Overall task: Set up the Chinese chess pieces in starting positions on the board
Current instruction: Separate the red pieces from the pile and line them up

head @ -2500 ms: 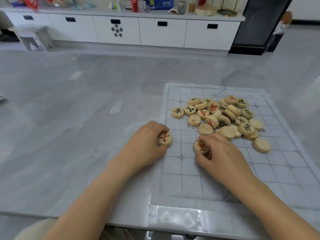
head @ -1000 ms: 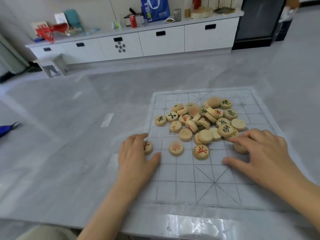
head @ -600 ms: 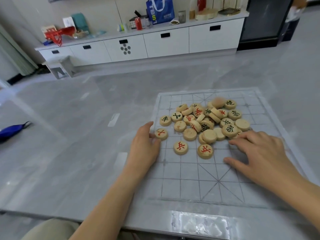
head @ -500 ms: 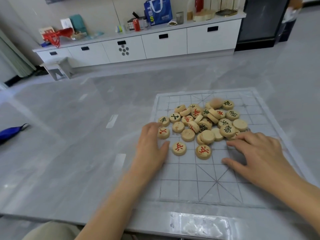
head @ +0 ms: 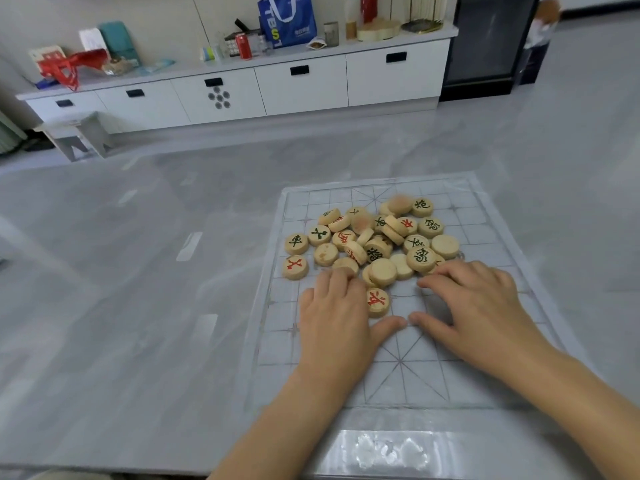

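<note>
Grey marble table (head: 121, 341) carries the translucent board (head: 398, 386) at its near edge. Flat on the board: left hand (head: 336, 320), fingers straight, gripping nothing visible; right hand (head: 481, 306) likewise, fingers spread, tips at the near edge of the pile (head: 374, 240). One red-marked piece (head: 377, 301) sits between them. Pile lies mid-board, several discs overlapping or face down. Risk: a sweeping hand nudges overlapped discs off the board's left rim, where two sit close.
</note>
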`<act>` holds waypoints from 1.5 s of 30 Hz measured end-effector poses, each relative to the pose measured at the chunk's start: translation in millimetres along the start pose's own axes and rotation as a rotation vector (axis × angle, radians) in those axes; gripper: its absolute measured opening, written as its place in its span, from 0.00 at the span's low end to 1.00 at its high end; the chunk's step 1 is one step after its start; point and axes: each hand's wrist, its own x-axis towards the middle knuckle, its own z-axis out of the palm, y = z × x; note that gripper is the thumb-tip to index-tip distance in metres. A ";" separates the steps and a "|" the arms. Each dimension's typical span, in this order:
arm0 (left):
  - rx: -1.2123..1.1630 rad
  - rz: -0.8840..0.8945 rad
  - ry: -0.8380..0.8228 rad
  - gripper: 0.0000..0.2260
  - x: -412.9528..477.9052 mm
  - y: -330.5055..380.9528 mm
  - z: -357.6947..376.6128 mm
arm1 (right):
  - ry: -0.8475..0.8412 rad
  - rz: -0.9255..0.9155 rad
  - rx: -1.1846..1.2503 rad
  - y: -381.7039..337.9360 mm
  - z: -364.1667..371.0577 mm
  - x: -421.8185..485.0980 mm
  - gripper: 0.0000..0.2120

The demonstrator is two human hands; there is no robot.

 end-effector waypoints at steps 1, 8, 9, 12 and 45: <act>0.027 -0.011 0.001 0.27 2.1 2.0 0.9 | -0.002 0.000 0.002 0.3 -0.5 -0.2 0.25; -0.325 0.109 -0.176 0.18 -13.1 -6.3 -5.0 | -0.002 -0.011 0.006 -3.1 -3.0 -2.8 0.25; -0.362 0.098 -0.203 0.20 -17.4 -7.7 -6.3 | -0.011 -0.011 0.007 -4.1 -3.9 -3.1 0.26; -0.343 0.020 -0.173 0.25 -21.9 -6.5 -5.8 | -0.049 -0.005 0.015 -5.8 -6.0 -3.7 0.27; -0.355 -0.345 -0.066 0.27 -7.0 -138.7 -28.2 | -0.217 0.284 0.178 15.8 -22.9 12.1 0.14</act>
